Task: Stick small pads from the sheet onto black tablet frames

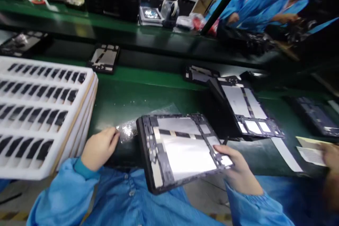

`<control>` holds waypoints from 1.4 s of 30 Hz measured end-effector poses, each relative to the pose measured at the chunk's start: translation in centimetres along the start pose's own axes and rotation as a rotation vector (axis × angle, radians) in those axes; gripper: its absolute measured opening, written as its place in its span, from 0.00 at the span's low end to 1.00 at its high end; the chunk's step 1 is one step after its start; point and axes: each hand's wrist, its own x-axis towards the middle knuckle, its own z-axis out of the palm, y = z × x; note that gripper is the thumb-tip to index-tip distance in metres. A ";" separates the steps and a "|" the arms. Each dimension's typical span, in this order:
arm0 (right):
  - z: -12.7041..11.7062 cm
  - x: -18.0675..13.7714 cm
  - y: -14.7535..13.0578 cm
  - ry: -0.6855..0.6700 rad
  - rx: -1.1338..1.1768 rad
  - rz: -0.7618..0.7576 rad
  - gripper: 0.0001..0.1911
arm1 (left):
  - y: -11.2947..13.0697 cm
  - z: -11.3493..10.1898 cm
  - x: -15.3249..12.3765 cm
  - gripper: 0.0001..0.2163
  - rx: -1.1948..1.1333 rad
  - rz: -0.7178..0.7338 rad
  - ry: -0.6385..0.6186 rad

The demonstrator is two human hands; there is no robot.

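Note:
My right hand (241,171) grips the right edge of an opened tablet (189,152), thumb on top. The tablet is tilted above the table's front edge, its silver inner plate and a dark ribbon strip facing up. Its dark side looks thick; whether it is one piece or several stacked I cannot tell. On the left, my left hand (99,148) is closed, thumb and forefinger pinching the edge of a clear plastic sheet (128,131) with rows of tiny pieces. Part of that sheet is hidden behind the tablet.
Stacked white foam trays (29,99) with dark parts stand at left. More opened tablets (243,102) lie in a leaning stack at right, and another tablet (104,58) sits at the back. A co-worker's hand (331,155) is at far right. A shelf (119,28) runs behind.

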 end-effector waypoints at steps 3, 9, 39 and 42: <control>0.1 -1.5 1.9 -0.110 -0.007 0.083 0.29 | 0.1 -0.2 0.3 0.17 0.027 -0.044 0.002; 0.2 0.6 -0.7 0.106 -0.587 -0.117 0.25 | 3.0 -0.6 3.8 0.19 0.044 0.090 -0.038; 11.7 11.9 -7.4 -0.455 -0.299 -0.588 0.16 | 4.8 -0.1 11.9 0.18 0.045 0.358 -0.275; 11.8 12.2 -8.1 -0.463 -0.333 -0.607 0.15 | 4.8 0.0 11.8 0.16 -0.018 0.338 -0.269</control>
